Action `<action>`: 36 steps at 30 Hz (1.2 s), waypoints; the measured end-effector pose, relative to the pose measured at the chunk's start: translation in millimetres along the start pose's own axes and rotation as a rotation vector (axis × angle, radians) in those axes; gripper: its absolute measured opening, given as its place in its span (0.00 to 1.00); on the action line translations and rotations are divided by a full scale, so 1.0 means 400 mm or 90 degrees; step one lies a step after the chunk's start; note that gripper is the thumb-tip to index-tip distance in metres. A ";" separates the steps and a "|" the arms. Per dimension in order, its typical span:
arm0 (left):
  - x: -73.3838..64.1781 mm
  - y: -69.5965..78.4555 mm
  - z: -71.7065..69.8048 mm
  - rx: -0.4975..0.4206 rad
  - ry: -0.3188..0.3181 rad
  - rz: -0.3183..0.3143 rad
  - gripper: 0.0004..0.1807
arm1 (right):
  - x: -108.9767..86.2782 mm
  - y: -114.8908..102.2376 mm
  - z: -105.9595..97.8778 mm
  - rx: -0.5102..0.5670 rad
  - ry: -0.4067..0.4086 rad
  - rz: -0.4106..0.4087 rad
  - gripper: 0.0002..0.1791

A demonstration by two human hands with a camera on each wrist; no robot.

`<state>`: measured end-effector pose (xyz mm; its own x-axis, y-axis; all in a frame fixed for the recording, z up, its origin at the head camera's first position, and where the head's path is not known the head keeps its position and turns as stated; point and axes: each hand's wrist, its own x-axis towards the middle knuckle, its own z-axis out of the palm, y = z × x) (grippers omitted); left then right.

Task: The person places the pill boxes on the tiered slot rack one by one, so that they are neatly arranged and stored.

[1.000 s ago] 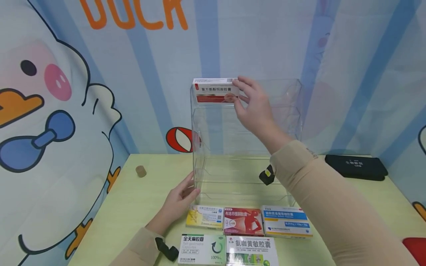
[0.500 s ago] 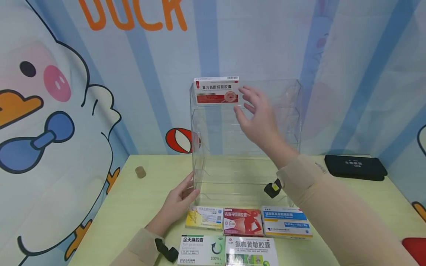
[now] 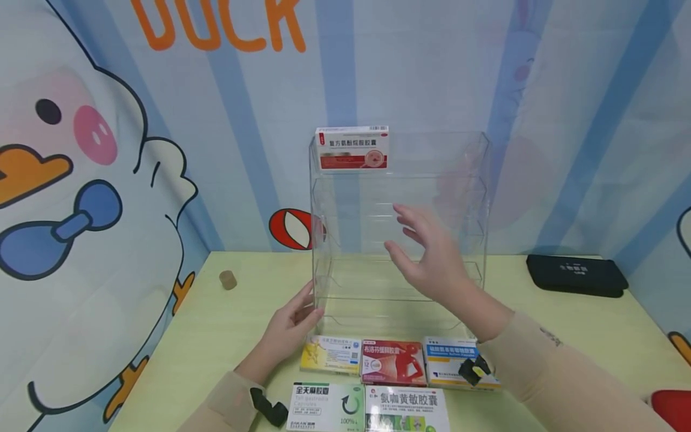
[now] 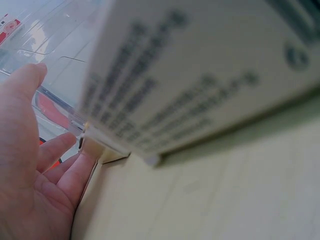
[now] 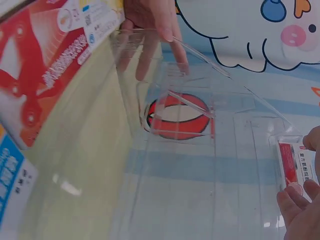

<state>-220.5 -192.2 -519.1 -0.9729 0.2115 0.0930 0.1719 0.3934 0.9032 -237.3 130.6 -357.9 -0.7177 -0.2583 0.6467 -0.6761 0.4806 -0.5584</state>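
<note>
A clear plastic tiered display rack [image 3: 399,240] stands upright on the table. In its top tier, at the left end, sits a white-and-red medicine box [image 3: 353,149]. My left hand [image 3: 286,330] holds the rack's lower left side, thumb at the front edge and fingers along the outside; the left wrist view also shows this hand [image 4: 30,165]. In front of the rack's middle tiers my right hand [image 3: 432,258] hangs in the air, fingers parted and nothing between them. The right wrist view shows the right hand's fingers [image 5: 295,205] in front of the white-and-red box, apparently apart from it.
Before the rack lie yellow [image 3: 330,354], red [image 3: 393,363] and blue-and-white [image 3: 450,363] medicine boxes. Nearer are a green-and-white box [image 3: 326,407] and a white box [image 3: 407,409]. A black pouch [image 3: 576,276] lies at right, a small brown cylinder [image 3: 228,279] at left.
My right hand has let go of the white-and-red box and moved down, slightly right and back toward me. The box stays in the top tier. My left hand has not moved.
</note>
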 end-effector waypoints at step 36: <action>0.003 -0.004 -0.001 0.004 -0.010 0.003 0.40 | -0.445 -0.006 -0.046 -0.121 -0.392 0.275 0.41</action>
<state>-222.0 -193.0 -520.1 -0.9696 0.2276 0.0901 0.1770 0.3975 0.9004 -104.9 191.0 -462.0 -0.9119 -0.4080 -0.0445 -0.3154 0.7660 -0.5602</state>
